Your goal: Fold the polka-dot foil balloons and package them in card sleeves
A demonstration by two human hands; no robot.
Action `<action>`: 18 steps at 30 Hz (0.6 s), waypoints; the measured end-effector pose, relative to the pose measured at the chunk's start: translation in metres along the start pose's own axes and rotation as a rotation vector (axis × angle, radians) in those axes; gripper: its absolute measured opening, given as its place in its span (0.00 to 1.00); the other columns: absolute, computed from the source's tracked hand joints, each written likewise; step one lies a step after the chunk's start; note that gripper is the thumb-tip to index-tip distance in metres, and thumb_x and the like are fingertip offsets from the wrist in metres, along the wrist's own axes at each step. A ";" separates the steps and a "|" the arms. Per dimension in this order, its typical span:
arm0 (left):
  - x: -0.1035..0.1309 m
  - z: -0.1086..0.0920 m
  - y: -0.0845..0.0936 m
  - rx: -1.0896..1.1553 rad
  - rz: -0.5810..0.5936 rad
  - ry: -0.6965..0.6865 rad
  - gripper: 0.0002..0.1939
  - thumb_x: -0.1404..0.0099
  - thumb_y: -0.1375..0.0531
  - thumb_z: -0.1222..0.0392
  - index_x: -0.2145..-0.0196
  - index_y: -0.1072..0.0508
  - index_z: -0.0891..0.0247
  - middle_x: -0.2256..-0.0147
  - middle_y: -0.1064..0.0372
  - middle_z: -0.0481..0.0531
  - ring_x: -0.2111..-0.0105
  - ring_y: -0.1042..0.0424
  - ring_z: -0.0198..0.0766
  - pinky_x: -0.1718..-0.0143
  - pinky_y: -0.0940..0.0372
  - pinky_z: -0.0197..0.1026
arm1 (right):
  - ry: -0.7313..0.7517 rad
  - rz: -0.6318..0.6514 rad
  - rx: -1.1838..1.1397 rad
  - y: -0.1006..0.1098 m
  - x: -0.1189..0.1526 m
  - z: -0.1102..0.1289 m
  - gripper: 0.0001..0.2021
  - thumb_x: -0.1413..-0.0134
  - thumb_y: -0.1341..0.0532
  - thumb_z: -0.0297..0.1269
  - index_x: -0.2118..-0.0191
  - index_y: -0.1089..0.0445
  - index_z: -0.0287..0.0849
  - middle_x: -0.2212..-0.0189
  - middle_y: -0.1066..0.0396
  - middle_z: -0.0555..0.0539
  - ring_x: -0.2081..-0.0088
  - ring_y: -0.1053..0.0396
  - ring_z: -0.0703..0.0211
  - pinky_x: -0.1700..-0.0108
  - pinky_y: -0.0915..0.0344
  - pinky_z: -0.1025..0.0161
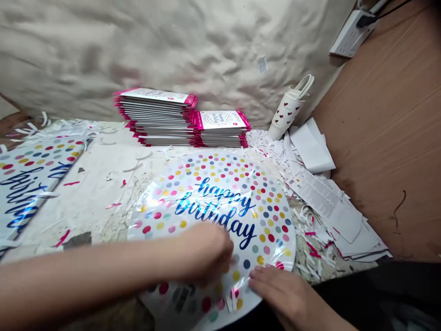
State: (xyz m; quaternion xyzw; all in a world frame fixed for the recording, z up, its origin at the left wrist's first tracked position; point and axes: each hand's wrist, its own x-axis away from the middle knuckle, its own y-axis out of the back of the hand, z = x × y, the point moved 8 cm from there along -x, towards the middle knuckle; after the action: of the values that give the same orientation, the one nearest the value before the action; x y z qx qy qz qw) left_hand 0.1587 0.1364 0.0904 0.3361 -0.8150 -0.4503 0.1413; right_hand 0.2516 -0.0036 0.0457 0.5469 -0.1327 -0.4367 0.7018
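A flat, round foil balloon (pixel 220 172) with coloured dots and blue "happy birthday" lettering lies in front of me on the table. My left hand (pixel 208 250) reaches across from the left and is over its lower middle, fingers curled into a fist and slightly blurred. Whether anything is inside that fist is hidden. At the lower right edge, my right hand (pixel 284 289) rests on the balloon with fingers laid out flat. A small pale strip (pixel 233 299) shows on the balloon between the hands.
Behind the balloon stand two stacks of pink-edged packages, a taller stack (pixel 158 122) and a shorter stack (pixel 222 131). A white tumbler with hearts (pixel 288 110) leans back right, near papers (pixel 324 207) and shredded paper (pixel 310 234). Another dotted foil sheet (pixel 31 184) lies left.
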 end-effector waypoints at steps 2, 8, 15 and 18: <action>0.063 -0.029 -0.044 -0.003 0.295 -0.239 0.06 0.51 0.36 0.57 0.75 0.27 0.60 0.77 0.31 0.49 0.77 0.32 0.36 0.75 0.35 0.35 | -0.112 -0.011 -0.148 0.009 0.000 -0.007 0.19 0.46 0.50 0.23 0.49 0.35 0.39 0.57 0.26 0.42 0.56 0.28 0.59 0.54 0.30 0.65; 0.116 -0.014 -0.080 -0.060 0.361 -0.157 0.11 0.40 0.50 0.68 0.67 0.28 0.62 0.71 0.29 0.54 0.72 0.31 0.37 0.72 0.36 0.35 | -0.312 0.175 -0.382 0.007 -0.033 -0.039 0.13 0.47 0.41 0.31 0.55 0.29 0.49 0.58 0.26 0.49 0.56 0.28 0.55 0.54 0.30 0.61; 0.108 -0.018 -0.078 0.019 0.364 -0.099 0.13 0.42 0.50 0.69 0.69 0.27 0.61 0.70 0.29 0.53 0.71 0.30 0.37 0.70 0.36 0.35 | -0.601 -0.109 -0.295 0.035 -0.128 -0.161 0.23 0.42 0.53 0.41 0.49 0.36 0.27 0.52 0.32 0.38 0.57 0.29 0.63 0.55 0.36 0.66; 0.106 -0.006 -0.079 0.183 0.417 0.063 0.12 0.45 0.48 0.69 0.70 0.26 0.60 0.68 0.29 0.50 0.68 0.30 0.35 0.67 0.37 0.33 | -0.700 -0.123 -0.307 0.049 -0.129 -0.182 0.22 0.41 0.54 0.40 0.49 0.35 0.31 0.48 0.35 0.36 0.54 0.31 0.59 0.52 0.36 0.63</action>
State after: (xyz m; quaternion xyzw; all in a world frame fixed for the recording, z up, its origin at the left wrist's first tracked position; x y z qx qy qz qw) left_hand 0.1170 0.0321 0.0207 0.1860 -0.8995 -0.3247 0.2256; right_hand 0.3194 0.2138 0.0599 0.2602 -0.2643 -0.6532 0.6601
